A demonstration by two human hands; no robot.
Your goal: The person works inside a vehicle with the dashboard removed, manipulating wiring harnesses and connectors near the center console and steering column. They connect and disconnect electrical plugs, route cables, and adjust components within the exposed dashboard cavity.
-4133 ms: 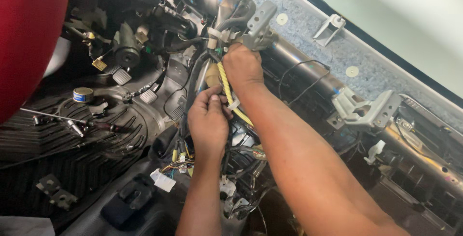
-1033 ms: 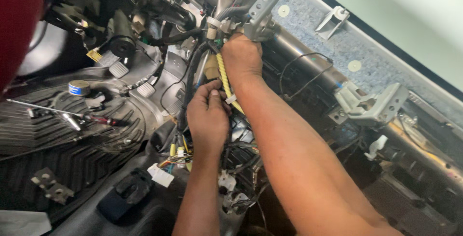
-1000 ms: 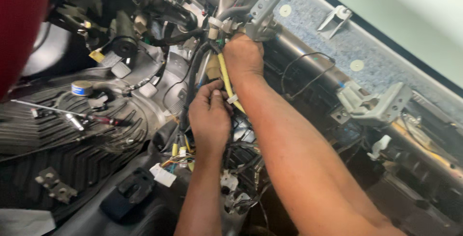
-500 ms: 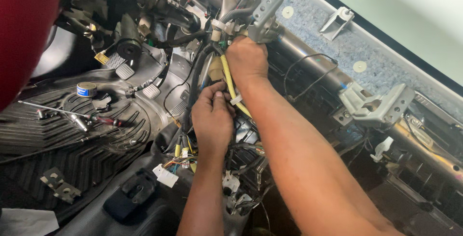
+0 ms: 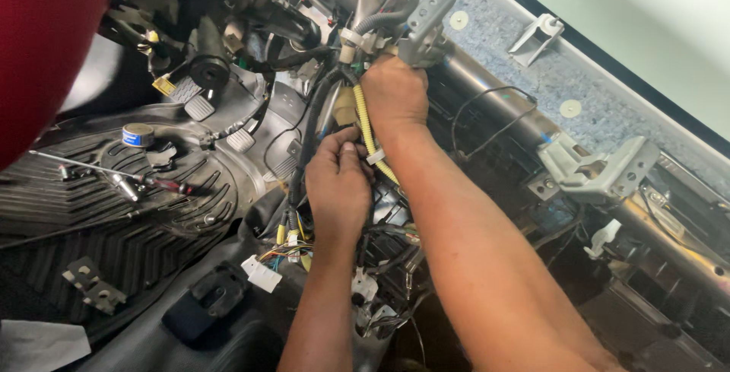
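I look down into a stripped car footwell full of wiring. My left hand (image 5: 339,183) is closed around a yellow corrugated wire conduit (image 5: 365,125) at its lower part, by a white tape band. My right hand (image 5: 394,96) grips the upper stretch of the wiring where the yellow conduit meets a black wire bundle (image 5: 313,113), just below a grey metal bracket (image 5: 426,22) on the steering column. Below my left hand hang loose coloured wires and white connectors (image 5: 262,273).
Foot pedals (image 5: 199,106) sit at the upper left. On the ribbed black floor mat (image 5: 114,227) lie a screwdriver (image 5: 163,184), a metal tool (image 5: 114,182) and a small blue-topped round tin (image 5: 138,135). A silver cross tube with brackets (image 5: 601,170) runs right. A red shape (image 5: 46,45) fills the top left.
Both hands stay on the same wiring. The left hand's fingers have shifted slightly on the yellow conduit, and the view has drifted a little.
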